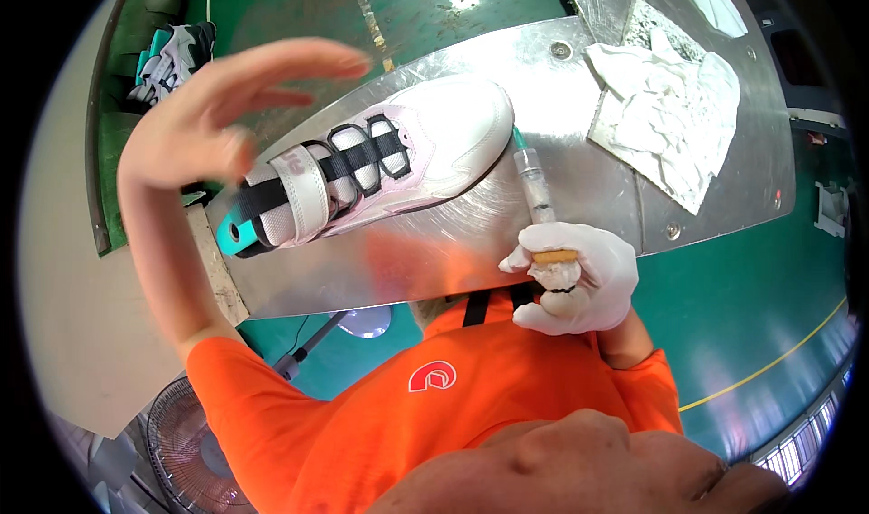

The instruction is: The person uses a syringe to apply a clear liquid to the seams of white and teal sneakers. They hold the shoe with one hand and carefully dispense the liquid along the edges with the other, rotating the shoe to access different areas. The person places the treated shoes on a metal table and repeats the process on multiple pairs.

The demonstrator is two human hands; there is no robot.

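A white and pale pink sneaker (457,134) with black laces, a white strap and a teal heel tab lies on its sole on the metal table, toe to the right. My bare left hand (204,120) hovers near its heel, fingers apart and nothing in them, a little blurred by motion. In a white glove, my right hand (593,274) is closed around a clear syringe (532,181) with a teal tip. That tip points up at the sneaker's toe, close to it. A tan piece and some white wrapping show at the syringe's rear end between my fingers.
On the metal table (543,71), a crumpled white cloth (674,107) lies over a speckled board at the right. A second white cloth (712,5) is farther back. More sneakers (176,61) sit on a green rack at the far left. A fan (195,446) stands at the lower left.
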